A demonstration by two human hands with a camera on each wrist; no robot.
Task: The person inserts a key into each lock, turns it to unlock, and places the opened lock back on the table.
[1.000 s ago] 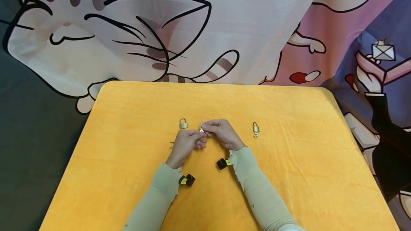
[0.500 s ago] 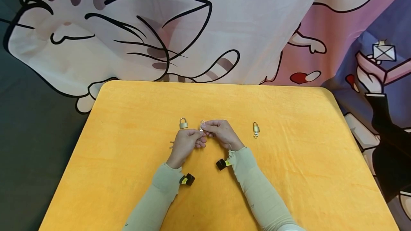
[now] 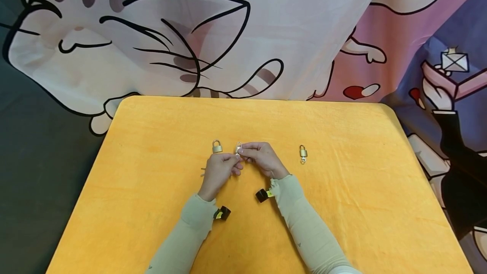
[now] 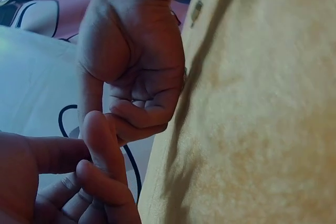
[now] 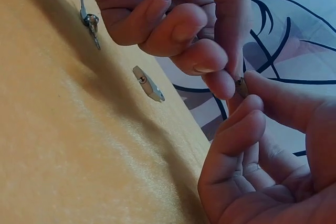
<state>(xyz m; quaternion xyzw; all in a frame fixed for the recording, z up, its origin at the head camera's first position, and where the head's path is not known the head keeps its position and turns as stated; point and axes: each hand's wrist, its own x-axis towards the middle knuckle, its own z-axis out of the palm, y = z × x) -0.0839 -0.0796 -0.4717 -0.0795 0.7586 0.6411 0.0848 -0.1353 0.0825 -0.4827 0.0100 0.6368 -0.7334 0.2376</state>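
Over the table's middle, my right hand (image 3: pixel 264 157) pinches a small brass padlock (image 3: pixel 238 147) between thumb and fingers, shackle upward. My left hand (image 3: pixel 220 172) meets it from below, thumb and index finger pinching a small silvery key at the padlock's lower end. The fingers hide most of that key. In the right wrist view only a bit of the padlock's end (image 5: pixel 241 87) shows between both hands' fingertips. A second padlock (image 3: pixel 217 146) lies just behind my left hand. Loose keys (image 5: pixel 90 22) lie on the table beside that hand, partly hidden by it in the head view.
On the right of the yellow table (image 3: pixel 342 206) lies another padlock (image 3: pixel 303 152) with a key in its lower end. Behind the table's far edge hangs a printed cartoon curtain (image 3: pixel 304 33).
Both hands shift very slightly left, and the held padlock turns a little so that more of its body shows. The padlocks on the table stay put.
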